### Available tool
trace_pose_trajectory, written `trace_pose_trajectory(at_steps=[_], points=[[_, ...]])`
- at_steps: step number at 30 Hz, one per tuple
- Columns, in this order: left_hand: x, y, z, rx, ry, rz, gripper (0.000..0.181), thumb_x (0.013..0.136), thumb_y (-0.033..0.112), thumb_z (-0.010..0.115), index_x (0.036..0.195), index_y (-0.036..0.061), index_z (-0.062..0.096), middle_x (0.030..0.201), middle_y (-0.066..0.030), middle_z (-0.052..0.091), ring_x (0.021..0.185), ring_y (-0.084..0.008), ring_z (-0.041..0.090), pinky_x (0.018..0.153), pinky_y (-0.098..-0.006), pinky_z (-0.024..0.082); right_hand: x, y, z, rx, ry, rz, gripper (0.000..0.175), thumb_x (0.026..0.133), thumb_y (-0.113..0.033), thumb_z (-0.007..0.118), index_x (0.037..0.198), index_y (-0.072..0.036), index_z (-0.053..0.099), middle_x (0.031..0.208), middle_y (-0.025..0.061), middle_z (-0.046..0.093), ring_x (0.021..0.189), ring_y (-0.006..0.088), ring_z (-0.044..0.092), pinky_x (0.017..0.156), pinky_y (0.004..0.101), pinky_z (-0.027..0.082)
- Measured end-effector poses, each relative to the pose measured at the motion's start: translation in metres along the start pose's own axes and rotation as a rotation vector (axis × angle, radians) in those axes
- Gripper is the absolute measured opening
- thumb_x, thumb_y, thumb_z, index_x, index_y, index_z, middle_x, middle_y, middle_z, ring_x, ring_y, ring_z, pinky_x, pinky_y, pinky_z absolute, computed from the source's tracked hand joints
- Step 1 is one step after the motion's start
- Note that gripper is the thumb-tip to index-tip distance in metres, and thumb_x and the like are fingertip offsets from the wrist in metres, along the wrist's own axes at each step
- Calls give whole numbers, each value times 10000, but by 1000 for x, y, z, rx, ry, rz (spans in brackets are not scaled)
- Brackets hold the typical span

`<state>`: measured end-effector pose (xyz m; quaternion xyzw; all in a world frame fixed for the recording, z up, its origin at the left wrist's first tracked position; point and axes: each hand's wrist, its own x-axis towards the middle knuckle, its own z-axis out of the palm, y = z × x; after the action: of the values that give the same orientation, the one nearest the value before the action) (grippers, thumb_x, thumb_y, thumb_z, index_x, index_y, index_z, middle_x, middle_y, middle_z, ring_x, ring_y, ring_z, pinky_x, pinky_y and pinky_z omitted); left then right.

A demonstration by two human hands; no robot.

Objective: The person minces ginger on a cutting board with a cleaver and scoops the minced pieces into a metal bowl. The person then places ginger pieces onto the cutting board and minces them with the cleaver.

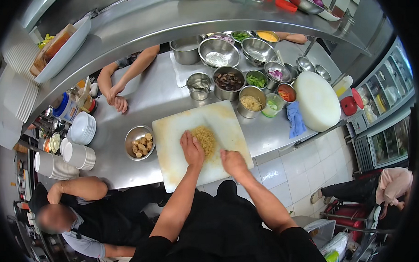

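A thick white cutting board [174, 161] with yellowish stains lies askew on the steel counter, its near edge jutting past the counter's edge. On it is a heap of finely chopped yellow food [206, 139], probably ginger. My left hand [192, 152] rests flat at the heap's left side, fingers extended. Just right of the heap, my right hand [234, 163] is closed around the handle of a knife [220, 142], whose blade is blurred and hard to make out. Left of the board, a steel bowl [128, 143] holds knobbly ginger pieces [142, 144].
Behind the board stand several steel containers, including dark sliced food [228, 80] and pale shreds [251, 102]. A blue cloth [295, 120] hangs near a round white board [317, 102]. Co-workers' forearms [139, 66] rest across the counter; another person [88, 217] is at my left. A steel shelf [185, 21] overhangs.
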<state>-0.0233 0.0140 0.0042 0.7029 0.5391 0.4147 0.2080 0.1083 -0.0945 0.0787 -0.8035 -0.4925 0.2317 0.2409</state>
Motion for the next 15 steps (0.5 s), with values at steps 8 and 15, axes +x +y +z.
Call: trace_pose_trajectory(at_steps=[8,15], points=[[-6,10,-8,-415,24,-120,504,1052,271,323,1404,-71,438,1431,-251,468,1344,-390,425,1138,-415,298,-28,-31,-12,201,-170,-28,569,1028,-343,387,769,83,661,751,314,627,785,498,623,773,521,497],[-6,2,-13,-360,29,-99,526,1056,286,299,1429,-70,404,1462,-258,431,1379,-397,381,1152,-414,277,-28,-43,6,200,-55,-62,574,1027,-354,389,752,72,661,764,330,624,795,506,620,770,535,492]])
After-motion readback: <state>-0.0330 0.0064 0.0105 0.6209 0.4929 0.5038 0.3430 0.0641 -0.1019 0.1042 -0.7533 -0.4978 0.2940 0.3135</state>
